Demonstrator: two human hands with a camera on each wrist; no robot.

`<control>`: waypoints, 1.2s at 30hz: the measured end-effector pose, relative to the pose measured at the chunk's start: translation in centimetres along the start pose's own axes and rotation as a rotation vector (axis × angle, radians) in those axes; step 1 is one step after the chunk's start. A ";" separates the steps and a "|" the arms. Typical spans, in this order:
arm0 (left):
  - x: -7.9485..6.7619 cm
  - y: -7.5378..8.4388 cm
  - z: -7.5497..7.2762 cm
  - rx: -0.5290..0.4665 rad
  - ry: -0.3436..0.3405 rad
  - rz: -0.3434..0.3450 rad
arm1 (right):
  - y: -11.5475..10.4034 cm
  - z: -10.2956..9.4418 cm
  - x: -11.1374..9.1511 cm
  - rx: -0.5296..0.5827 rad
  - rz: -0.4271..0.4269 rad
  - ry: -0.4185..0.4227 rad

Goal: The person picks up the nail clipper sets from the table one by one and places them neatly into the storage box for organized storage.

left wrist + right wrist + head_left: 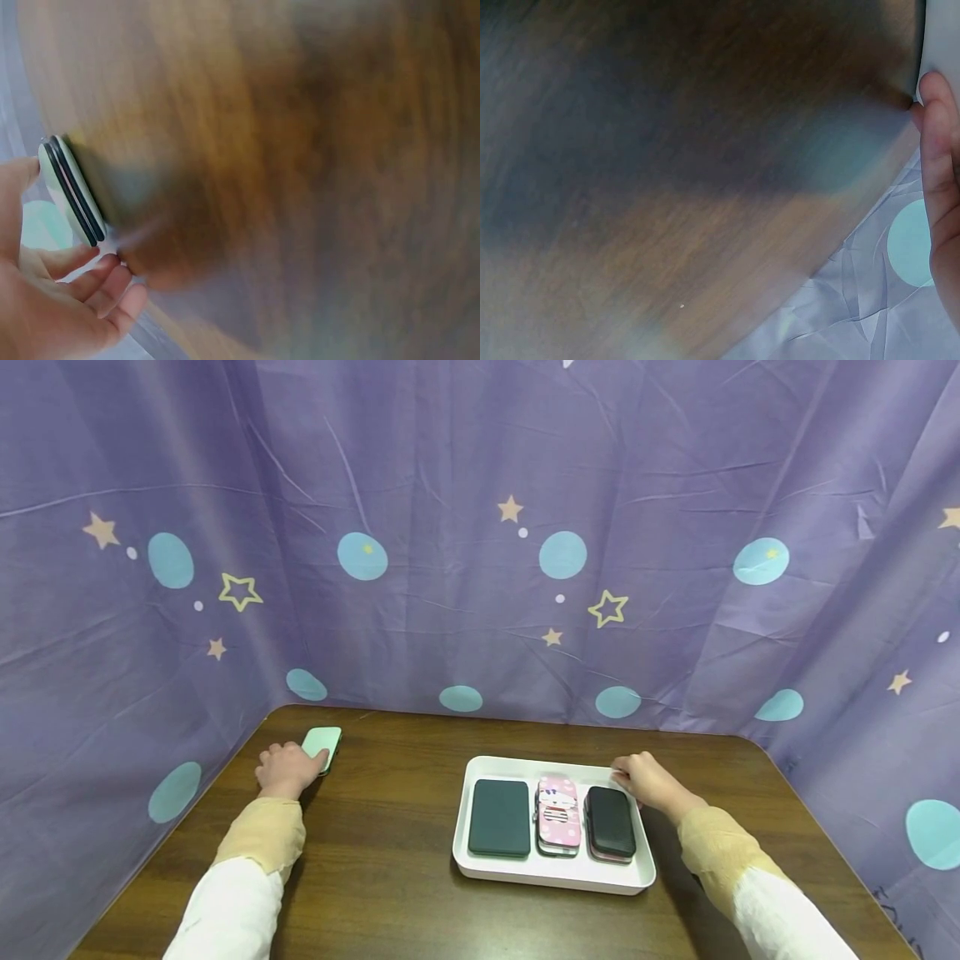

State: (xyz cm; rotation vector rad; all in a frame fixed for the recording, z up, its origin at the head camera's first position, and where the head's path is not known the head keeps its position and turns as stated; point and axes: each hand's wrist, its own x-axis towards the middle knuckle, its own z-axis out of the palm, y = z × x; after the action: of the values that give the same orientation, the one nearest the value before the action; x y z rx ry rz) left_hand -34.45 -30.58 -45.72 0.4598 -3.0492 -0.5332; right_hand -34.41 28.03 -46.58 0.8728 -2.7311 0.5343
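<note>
At the far left of the table, my left hand point(288, 768) pinches a small mint green hard case point(322, 747) between thumb and fingers. The left wrist view shows that case point(73, 191) edge-on, with dark rims along its side. My right hand point(651, 783) grips the far right corner of a white tray point(555, 878). In the right wrist view only part of this hand point(941, 165) shows, at the right edge against the tray's wall. Inside the tray lie a dark green flat case point(500, 818), a pink cartoon case point(558, 814) and a black case point(611, 821).
A brown wooden table point(375, 852) with rounded far corners lies beneath everything. Behind and beside it hangs a purple curtain point(450, 610) with stars and blue ovals, close to the table's edges.
</note>
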 end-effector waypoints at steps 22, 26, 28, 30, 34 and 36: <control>0.0 0.7 -0.8 -0.153 0.023 -0.142 | 0.2 0.0 -0.1 0.016 -0.002 -0.003; 0.1 0.8 -0.7 -0.161 0.068 -0.141 | 0.2 0.0 -0.1 0.014 -0.007 0.002; 0.1 0.8 -0.7 -0.180 0.087 -0.138 | 0.2 0.0 -0.1 0.008 -0.007 0.003; 0.0 0.8 -0.6 -0.206 0.098 -0.132 | 0.1 0.0 -0.1 0.000 -0.009 0.005; -0.1 0.7 -0.7 -0.263 0.092 -0.133 | 0.1 0.0 0.0 -0.005 -0.013 0.010; -0.2 0.8 -0.7 -0.293 0.086 -0.141 | 0.1 0.0 0.0 0.004 -0.012 0.008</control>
State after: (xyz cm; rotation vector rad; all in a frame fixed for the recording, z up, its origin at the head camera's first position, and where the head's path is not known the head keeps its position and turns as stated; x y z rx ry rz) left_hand -34.43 -30.07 -44.75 0.6664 -2.8048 -0.9229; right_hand -34.47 28.09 -46.66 0.8848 -2.7165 0.5395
